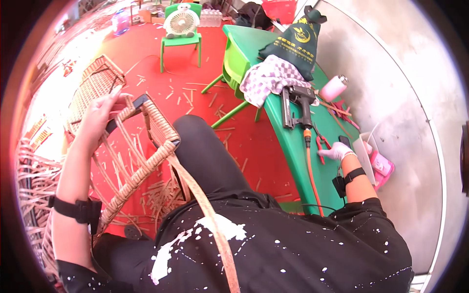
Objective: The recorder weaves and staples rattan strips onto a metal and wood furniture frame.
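My left hand [100, 115] grips the far end of a partly woven rattan frame [129, 178], its fingers around the dark bar there. The frame leans across my left thigh, with loose strands spanning its open middle. From its near corner a long flat rattan strip [212, 217] runs down over my black shirt. On the green table at the right, my right hand [336, 152], in a pale glove, has its fingers closed at the red handles of a pair of pliers [320, 142]. The fingertips are small in view. A black air nail gun [299, 105] with an orange hose [311, 171] lies beyond the pliers.
The green table [293, 151] also bears a checked cloth [273, 78], a dark green bag [295, 44] and a pink bottle [334, 88]. Cut strips [163, 200] litter the red floor. A fan [181, 23] stands on a green chair [181, 43] ahead; woven pieces [93, 93] stand left.
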{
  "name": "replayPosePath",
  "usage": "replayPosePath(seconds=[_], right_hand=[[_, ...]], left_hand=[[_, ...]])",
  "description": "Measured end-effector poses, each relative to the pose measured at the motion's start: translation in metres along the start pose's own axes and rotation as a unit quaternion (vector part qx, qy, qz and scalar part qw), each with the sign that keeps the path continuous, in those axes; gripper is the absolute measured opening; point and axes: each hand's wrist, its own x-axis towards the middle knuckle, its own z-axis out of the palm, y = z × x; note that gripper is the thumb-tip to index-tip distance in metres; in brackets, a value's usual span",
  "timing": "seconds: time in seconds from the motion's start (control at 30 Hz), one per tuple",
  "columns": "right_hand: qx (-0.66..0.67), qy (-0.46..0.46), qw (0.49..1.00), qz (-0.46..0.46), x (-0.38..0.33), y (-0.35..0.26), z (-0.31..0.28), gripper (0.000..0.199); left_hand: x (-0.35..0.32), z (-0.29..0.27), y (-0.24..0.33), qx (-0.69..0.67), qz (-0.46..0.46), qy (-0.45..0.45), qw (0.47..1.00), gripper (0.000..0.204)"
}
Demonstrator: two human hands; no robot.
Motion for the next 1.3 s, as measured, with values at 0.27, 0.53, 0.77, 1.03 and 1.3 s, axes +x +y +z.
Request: replayPosePath(seconds=[0.27, 0.53, 0.77, 1.03, 1.3], right_hand=[[0.026, 0.163, 0.978, 0.127, -0.012, -0.018, 0.023, 0.045], [0.697, 0.052, 0.713, 0.055, 0.135, 0.085, 0.028, 0.03], [0.785, 0.037, 0.499, -0.365, 0.006, -0.049, -0.109, 0.051], [0.384, -0.485, 0.581, -0.53, -0.166, -0.242, -0.065, 0.056], [0.393, -0.646, 0.409, -0.51, -0.153, -0.259, 0.008, 0.05]], left_hand=[[-0.009, -0.004, 0.003, 0.002, -0.005, 0.006, 1.0, 0.051], [-0.008, 0.001, 0.01, 0.023, 0.008, -0.008, 1.0, 0.057], [-0.008, 0.002, 0.011, 0.048, -0.006, 0.012, 0.999, 0.056], [-0.014, 0.003, 0.022, 0.048, -0.034, 0.008, 0.998, 0.048], [-0.009, 0.003, 0.018, 0.047, -0.041, 0.005, 0.998, 0.047]])
